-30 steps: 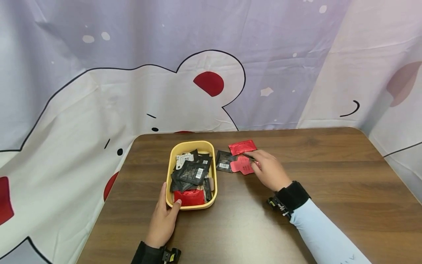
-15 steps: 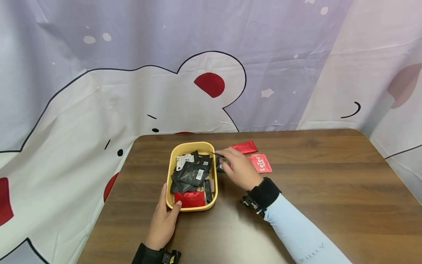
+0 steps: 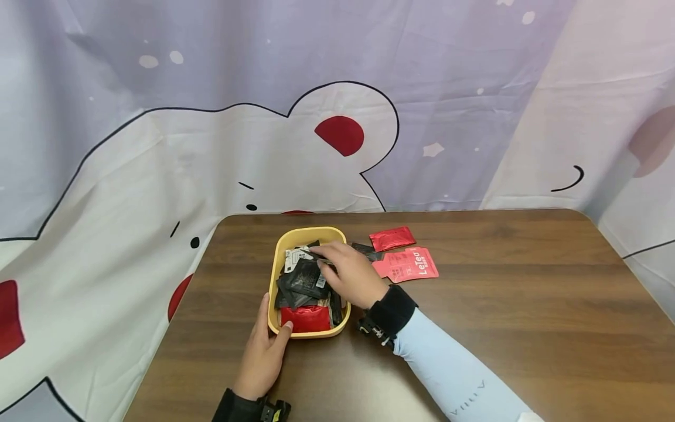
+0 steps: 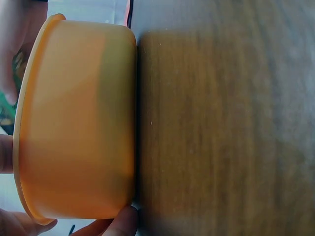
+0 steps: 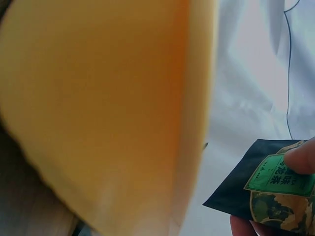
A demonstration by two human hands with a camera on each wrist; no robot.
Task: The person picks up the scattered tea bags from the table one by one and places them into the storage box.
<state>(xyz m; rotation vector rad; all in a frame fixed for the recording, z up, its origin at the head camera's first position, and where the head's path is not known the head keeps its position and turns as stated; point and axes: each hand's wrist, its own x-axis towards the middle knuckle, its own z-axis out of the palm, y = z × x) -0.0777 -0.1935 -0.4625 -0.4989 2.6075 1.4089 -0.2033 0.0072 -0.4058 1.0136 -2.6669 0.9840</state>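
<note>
Head view: a yellow tray [image 3: 279, 269], oblong with rounded corners and smooth, matt plastic walls, stands on a dark wood-grain surface [image 3: 527, 305]. It holds a loose heap of flat black sachets [image 3: 303, 280], glossy foil with white barcode labels, and one red foil sachet [image 3: 306, 317] at its near end.

Right hand [image 3: 348, 272] is over the tray's right half, fingers curled, pinching a black sachet [image 5: 268, 189]; the right wrist view shows thumb and fingertips [image 5: 301, 158] clamped on it, a green printed label on its face, the tray wall close beside. Left hand [image 3: 266, 346] rests at the tray's near left corner, fingers extended along the outer wall and thumb tip on the rim; the left wrist view shows fingertips [image 4: 123, 221] touching the wall's base.

On the surface just right of the tray: a small red foil sachet [image 3: 391, 238], a larger pink-red sachet [image 3: 406, 265] with white lettering, and part of a black one [image 3: 366, 251] between them and the hand. A printed cloth backdrop [image 3: 211, 117] hangs behind.
</note>
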